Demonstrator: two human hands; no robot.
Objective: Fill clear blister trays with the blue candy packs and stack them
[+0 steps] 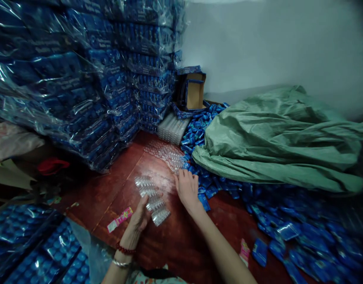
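Note:
My left hand (142, 213) grips a small stack of clear plastic blister trays (153, 203), fanned out and tilted above the red tabletop. Bent fingers on my right hand (187, 189) close at the near end of more clear trays (169, 154) lying flat, beside a heap of blue packets (196, 132). Whatever the right fingertips pinch, if anything, is hidden behind the hand. Farther back, a neat stack of ridged clear trays (173, 128) stands against the packets.
Tall stacks of plastic-wrapped blue boxes (110, 79) rise at left and back. An open cardboard box (195, 94) stands by the wall. Green cloth (276, 138) covers part of the packets. Pink strips (120, 219) lie on the red surface (110, 201); wrapped blue packs (51, 248) sit lower left.

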